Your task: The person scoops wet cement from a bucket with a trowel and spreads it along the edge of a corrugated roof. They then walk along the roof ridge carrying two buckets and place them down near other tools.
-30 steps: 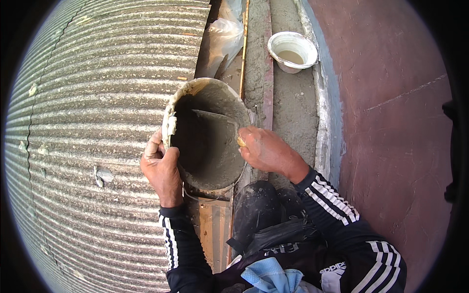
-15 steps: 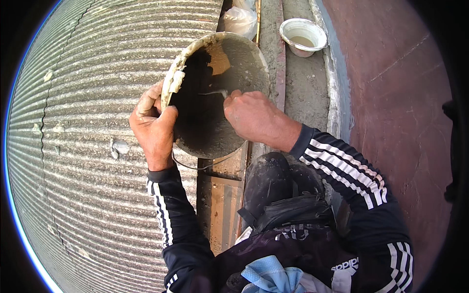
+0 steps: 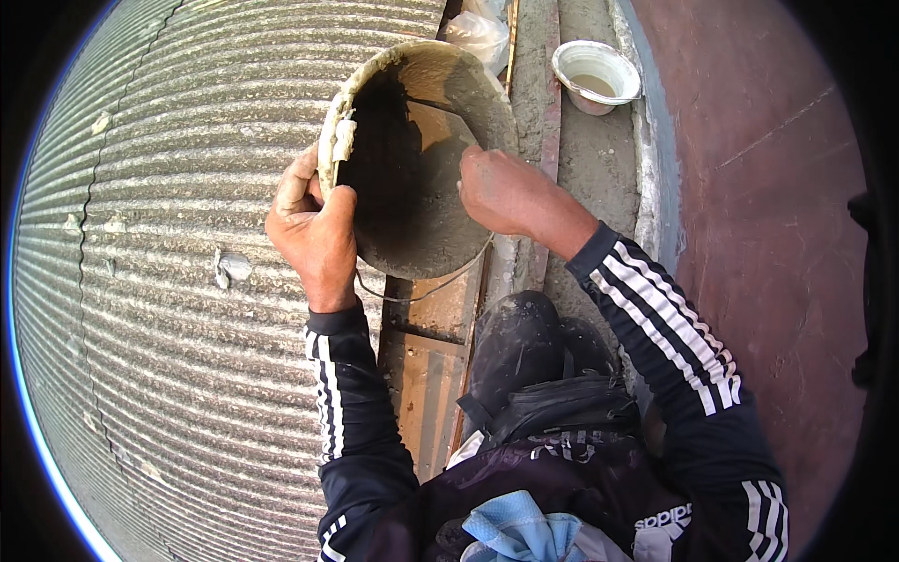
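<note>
A cement-crusted bucket (image 3: pixel 421 244) is tilted over the gap at the roof edge, its mouth toward me and grey mix on its inner wall. My left hand (image 3: pixel 311 229) grips its left rim, thumb near the opening. My right hand (image 3: pixel 510 197) is closed at the right of the bucket's mouth on a trowel (image 3: pixel 440 126), whose blade shows dimly inside; its handle is mostly hidden by my fingers. A wire handle hangs below the bucket.
Corrugated roofing (image 3: pixel 206 169) spans the left. Crumpled plastic (image 3: pixel 475 36) lies beyond the bucket. A white tub (image 3: pixel 590 61) with murky liquid sits on a grey cement channel (image 3: pixel 599 159). A maroon surface (image 3: pixel 749 234) runs along the right, and my dark-clad knee (image 3: pixel 520 347) is below.
The bucket has moved up in the picture with both hands and is more tilted. My right hand, with the trowel, has shifted up along the bucket's right side.
</note>
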Motion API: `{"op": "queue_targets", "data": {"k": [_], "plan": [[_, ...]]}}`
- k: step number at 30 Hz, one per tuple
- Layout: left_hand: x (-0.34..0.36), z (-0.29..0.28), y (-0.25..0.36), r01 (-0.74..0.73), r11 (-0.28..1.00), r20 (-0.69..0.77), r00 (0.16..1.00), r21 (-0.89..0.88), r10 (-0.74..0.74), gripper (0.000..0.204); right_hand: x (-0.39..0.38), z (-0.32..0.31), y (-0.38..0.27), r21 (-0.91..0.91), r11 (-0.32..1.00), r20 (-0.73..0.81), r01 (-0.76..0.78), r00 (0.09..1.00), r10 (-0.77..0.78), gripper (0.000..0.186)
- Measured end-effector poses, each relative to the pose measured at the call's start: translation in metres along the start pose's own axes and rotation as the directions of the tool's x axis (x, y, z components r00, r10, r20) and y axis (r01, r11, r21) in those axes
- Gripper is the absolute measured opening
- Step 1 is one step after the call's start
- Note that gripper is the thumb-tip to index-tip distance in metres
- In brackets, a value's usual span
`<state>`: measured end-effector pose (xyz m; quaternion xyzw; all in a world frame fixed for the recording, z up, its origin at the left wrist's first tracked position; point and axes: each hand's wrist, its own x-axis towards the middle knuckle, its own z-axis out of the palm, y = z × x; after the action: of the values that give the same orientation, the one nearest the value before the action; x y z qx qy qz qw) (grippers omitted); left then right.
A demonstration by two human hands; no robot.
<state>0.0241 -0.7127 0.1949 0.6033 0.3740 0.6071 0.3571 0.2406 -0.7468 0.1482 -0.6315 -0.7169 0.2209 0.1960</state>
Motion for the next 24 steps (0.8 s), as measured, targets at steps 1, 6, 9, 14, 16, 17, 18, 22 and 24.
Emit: {"op": "queue_targets", "data": {"k": [1, 6, 9, 14, 16, 17, 18, 22, 24], "plan": [[0.0, 0.0, 0.001, -0.011, 0.999, 0.021, 1.0, 0.034, 0.011, 0.049, 0.005, 0.0, 0.003, -0.013, 1.0, 0.053, -0.015, 0.998, 0.016, 0.027], [0.004, 0.002, 0.014, -0.138, 0.983, 0.153, 0.981, 0.121, 0.119, 0.049, 0.036, 0.01, 0.016, -0.259, 0.798, 0.521, 0.544, 0.775, -0.359, 0.025], [0.006, 0.004, 0.026, -0.222, 0.966, 0.315, 0.933, 0.13, 0.172, 0.05, 0.029, 0.023, 0.026, 0.377, 0.926, 0.463, 0.022, 0.861, -0.209, 0.026], [0.015, -0.004, 0.047, -0.181, 0.978, 0.35, 0.927, 0.099, 0.136, 0.056, -0.004, 0.031, 0.003, 0.837, 0.458, 0.4, -0.301, 0.906, -0.135, 0.022], [0.013, -0.009, 0.047, -0.07, 0.995, 0.296, 0.951, -0.065, 0.086, 0.06, -0.011, 0.029, -0.011, 0.903, 0.277, 0.377, -0.328, 0.915, -0.145, 0.02], [0.012, -0.012, 0.047, -0.056, 0.988, 0.322, 0.941, -0.146, 0.101, 0.059, -0.013, 0.029, -0.019, 0.923, 0.152, 0.375, -0.355, 0.917, -0.136, 0.021], [0.007, -0.013, 0.044, -0.063, 0.989, 0.293, 0.951, -0.131, 0.099, 0.061, -0.015, 0.029, -0.025, 0.927, 0.029, 0.374, -0.373, 0.919, -0.128, 0.022], [-0.014, -0.012, 0.025, -0.019, 0.956, 0.169, 0.983, -0.292, 0.071, 0.062, -0.014, 0.036, -0.036, 0.907, -0.182, 0.351, -0.381, 0.92, -0.177, 0.026], [-0.023, -0.01, 0.019, -0.005, 0.963, 0.125, 0.991, -0.27, 0.041, 0.062, -0.011, 0.043, -0.034, 0.895, -0.258, 0.319, -0.363, 0.927, -0.196, 0.027]]}}
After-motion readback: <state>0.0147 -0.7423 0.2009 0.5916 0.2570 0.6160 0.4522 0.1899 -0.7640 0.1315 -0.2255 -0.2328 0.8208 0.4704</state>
